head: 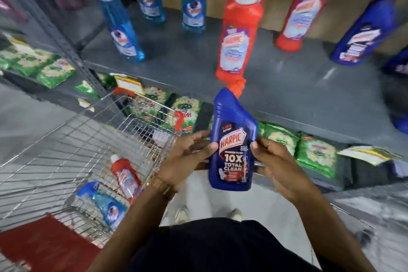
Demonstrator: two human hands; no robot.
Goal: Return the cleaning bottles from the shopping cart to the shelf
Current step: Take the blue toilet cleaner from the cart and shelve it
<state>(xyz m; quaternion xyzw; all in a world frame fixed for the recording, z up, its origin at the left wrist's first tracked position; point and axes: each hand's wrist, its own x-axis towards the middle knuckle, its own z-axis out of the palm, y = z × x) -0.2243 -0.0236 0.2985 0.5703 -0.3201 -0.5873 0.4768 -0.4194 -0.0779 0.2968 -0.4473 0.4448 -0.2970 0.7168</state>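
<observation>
One blue bottle (pixel 231 148), two bottles in cart (pixel 88 139)

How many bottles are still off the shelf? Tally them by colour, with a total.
Red bottle, lying in the cart: 1
Light blue bottle, lying in the cart: 1
Dark blue bottle, held between the left hand and right hand: 1
Total: 3
</observation>
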